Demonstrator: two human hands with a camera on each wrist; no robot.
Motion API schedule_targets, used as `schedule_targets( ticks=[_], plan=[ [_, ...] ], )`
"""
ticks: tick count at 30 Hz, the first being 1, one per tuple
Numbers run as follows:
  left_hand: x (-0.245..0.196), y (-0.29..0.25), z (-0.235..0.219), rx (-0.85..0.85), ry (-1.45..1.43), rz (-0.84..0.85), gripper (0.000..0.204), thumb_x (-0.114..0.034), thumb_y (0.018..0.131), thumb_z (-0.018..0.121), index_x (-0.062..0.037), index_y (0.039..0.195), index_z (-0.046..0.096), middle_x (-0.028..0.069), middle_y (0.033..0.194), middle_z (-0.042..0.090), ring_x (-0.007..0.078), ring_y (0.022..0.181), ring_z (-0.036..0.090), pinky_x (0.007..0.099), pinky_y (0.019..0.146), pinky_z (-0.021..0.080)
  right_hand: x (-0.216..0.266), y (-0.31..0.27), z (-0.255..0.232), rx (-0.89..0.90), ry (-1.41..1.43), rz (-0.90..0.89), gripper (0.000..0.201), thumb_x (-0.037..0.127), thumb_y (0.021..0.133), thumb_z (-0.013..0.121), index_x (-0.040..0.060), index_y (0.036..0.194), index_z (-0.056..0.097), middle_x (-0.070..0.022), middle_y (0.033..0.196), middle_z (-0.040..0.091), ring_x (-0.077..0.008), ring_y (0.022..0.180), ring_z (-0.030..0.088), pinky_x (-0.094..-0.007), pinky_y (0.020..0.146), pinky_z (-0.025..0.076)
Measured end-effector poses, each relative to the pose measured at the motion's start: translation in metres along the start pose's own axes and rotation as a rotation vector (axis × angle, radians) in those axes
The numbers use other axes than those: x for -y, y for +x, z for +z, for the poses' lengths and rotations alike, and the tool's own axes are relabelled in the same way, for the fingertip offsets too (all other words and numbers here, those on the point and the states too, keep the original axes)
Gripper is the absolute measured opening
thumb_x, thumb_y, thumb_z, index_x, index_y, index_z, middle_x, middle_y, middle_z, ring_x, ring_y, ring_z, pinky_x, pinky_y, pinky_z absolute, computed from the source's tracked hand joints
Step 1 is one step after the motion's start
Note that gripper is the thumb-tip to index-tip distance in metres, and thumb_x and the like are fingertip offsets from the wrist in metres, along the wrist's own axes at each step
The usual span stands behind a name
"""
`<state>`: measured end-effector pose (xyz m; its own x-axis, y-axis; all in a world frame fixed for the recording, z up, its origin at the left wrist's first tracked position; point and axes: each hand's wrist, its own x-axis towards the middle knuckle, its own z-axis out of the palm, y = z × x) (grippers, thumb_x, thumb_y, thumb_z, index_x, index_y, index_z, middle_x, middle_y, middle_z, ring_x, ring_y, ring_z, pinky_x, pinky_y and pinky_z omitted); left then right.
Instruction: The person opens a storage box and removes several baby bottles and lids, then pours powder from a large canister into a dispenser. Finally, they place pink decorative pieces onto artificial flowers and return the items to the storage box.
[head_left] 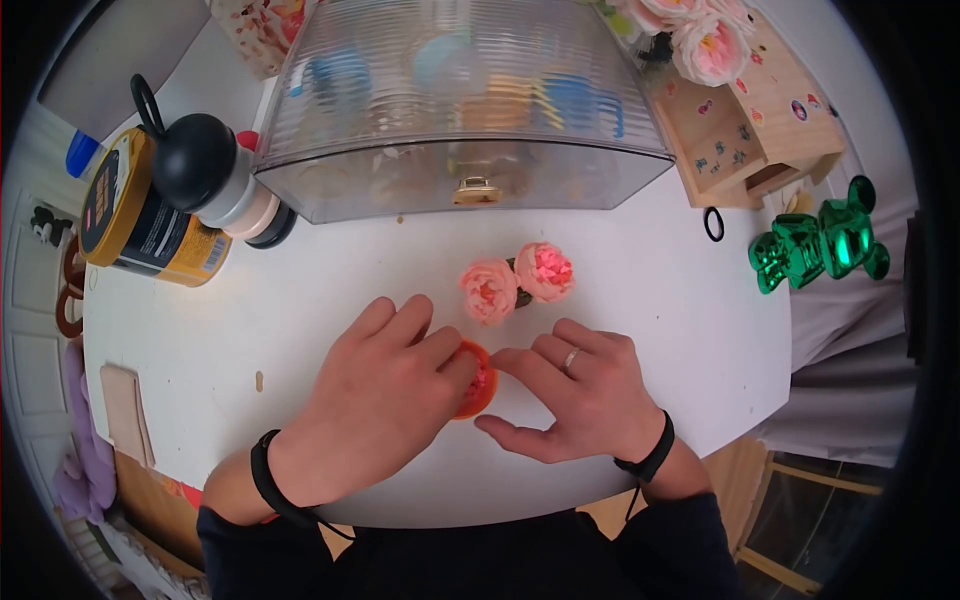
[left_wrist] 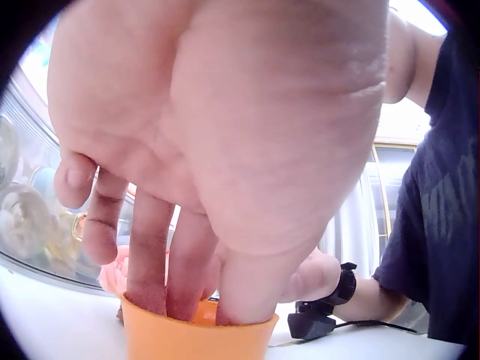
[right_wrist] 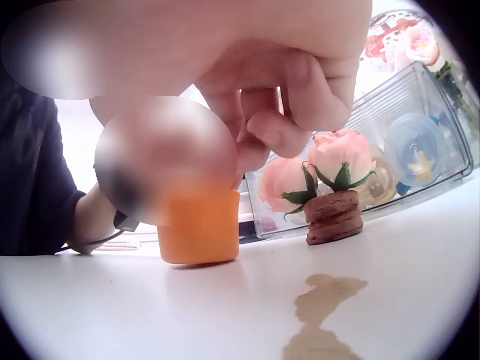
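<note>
Two hands meet over an orange cup. The left hand dips fingers and thumb inside; with tips hidden, I cannot tell whether they pinch the pink contents. The right hand, fingers loose at the rim, perhaps steadies it. Beyond the fingers, clay seemingly props a flower; far left, a tub bears an illegible label.

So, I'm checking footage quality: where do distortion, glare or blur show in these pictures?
Head view: wide-angle distortion seems to bow the white table, and bright glints sit on the green figure. Left wrist view: washed-out background at upper right, behind the left hand. Right wrist view: two rounded blurry patches at left, one smudging the upper left of the orange cup.
</note>
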<state>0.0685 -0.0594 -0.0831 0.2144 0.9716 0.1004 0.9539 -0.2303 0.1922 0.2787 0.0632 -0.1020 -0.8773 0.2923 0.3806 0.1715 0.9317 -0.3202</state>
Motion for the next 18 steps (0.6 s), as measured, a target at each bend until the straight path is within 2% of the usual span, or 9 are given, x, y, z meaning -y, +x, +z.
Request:
schedule_targets(
  ticks=[5,11,18],
  plan=[
    [-0.005,-0.002,0.006,0.056,0.044,-0.023,0.018,-0.024,0.083,0.09,-0.0151,0.096,0.08,-0.0065,0.081,0.071,0.0192,0.093,0.06,0.0343,0.083,0.044,-0.001,-0.004,0.007,-0.012,0.015,0.004,0.04,0.044,0.082,0.091,0.0123,0.096,0.072,0.0024,0.073,0.058,-0.0161,0.067,0.06,-0.0325,0.051,0.046],
    [-0.012,0.004,0.008,0.015,0.006,-0.07,0.015,-0.021,0.085,0.089,-0.0124,0.086,0.077,-0.0031,0.073,0.069,0.0188,0.086,0.058,0.036,0.08,0.041,-0.001,-0.006,0.008,-0.027,0.052,0.015,0.038,0.042,0.084,0.09,0.0111,0.098,0.073,0.0019,0.077,0.061,-0.0166,0.069,0.062,-0.0335,0.053,0.05],
    [-0.01,0.006,0.008,0.013,0.01,-0.029,0.017,-0.016,0.081,0.089,-0.0101,0.078,0.074,-0.0002,0.069,0.068,0.0195,0.082,0.057,0.0361,0.08,0.042,0.0,-0.005,0.006,0.007,0.047,0.012,0.042,0.043,0.084,0.089,0.0111,0.107,0.074,0.0017,0.077,0.06,-0.0169,0.07,0.063,-0.0342,0.055,0.051]
  ],
)
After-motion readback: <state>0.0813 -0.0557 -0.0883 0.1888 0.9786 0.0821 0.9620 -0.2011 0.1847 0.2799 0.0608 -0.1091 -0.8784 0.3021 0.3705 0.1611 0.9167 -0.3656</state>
